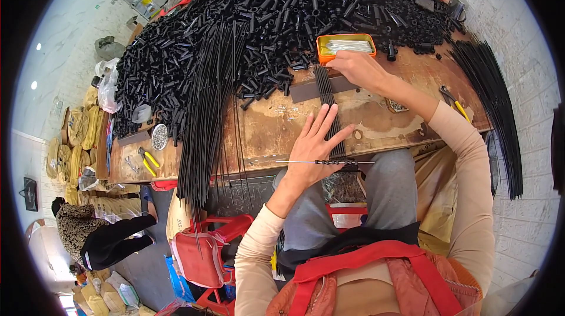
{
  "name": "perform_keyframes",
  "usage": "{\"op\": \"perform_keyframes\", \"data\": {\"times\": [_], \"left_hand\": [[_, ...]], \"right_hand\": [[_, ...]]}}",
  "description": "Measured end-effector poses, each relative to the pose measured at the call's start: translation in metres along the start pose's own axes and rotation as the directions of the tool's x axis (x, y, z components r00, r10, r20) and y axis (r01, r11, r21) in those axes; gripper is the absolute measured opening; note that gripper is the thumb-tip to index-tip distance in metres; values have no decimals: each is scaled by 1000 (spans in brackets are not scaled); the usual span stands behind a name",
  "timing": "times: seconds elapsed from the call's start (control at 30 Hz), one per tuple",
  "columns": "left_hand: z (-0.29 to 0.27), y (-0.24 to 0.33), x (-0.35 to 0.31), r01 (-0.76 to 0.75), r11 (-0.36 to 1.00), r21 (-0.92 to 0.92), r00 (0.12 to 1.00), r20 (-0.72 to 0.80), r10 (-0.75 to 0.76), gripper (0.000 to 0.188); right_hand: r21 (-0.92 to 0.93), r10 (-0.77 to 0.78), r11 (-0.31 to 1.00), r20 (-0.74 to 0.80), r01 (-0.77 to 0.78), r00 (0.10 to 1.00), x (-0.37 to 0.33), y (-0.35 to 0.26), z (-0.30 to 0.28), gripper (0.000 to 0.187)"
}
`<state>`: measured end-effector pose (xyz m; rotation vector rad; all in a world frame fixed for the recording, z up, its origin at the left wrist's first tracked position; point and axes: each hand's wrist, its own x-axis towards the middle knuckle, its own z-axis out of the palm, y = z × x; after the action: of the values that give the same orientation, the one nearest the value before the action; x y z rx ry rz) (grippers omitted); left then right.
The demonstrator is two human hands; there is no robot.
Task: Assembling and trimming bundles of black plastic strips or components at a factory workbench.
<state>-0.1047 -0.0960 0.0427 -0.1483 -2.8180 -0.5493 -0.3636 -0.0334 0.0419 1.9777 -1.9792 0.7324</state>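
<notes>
My left hand (315, 145) lies palm down with its fingers spread over a narrow row of thin black rods (324, 87). Across the base of that hand runs a thin metal rod with small black pieces (335, 162) strung along it. My right hand (360, 72) is by the far ends of the row, at the front of an orange tray (375, 52). Its fingers are bent together, and what is between them is hidden. Inside the tray lie many thin silvery pins (348, 46). A dark flat bar (304, 92) lies crosswise under the rods.
A big heap of black tubular parts (282, 16) covers the table's back. Long black rods hang over the front edge at left (203, 122) and right (500, 116). Yellow-handled pliers (456, 104) lie at right. Red chair (203, 257) at left; a person (97, 230) bends beyond.
</notes>
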Motion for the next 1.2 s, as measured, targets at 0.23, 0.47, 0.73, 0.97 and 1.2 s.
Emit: {"op": "perform_keyframes", "data": {"times": [0.23, 0.47, 0.73, 0.97, 1.2], "left_hand": [[3, -1, 0, 8, 1000, -11, 1000, -15, -8, 81], [2, 1, -1, 16, 1000, 8, 999, -30, -15, 82], [3, 2, 1, 24, 1000, -3, 999, -42, -24, 81], [2, 3, 1, 19, 1000, 3, 999, -47, -19, 81], [1, 4, -2, 0, 1000, -13, 998, -64, -1, 83]], "right_hand": [[175, 43, 984, -81, -28, 996, 9, -6, 7, 11], [-199, 87, 977, 35, -78, 996, -11, 5, -5, 13], [11, 31, 999, 68, -32, 997, 5, 9, -4, 11], [46, 19, 999, 76, -23, 997, 10, 5, 1, 10], [208, -24, 974, -292, 88, 956, 36, 13, -15, 12]]}}
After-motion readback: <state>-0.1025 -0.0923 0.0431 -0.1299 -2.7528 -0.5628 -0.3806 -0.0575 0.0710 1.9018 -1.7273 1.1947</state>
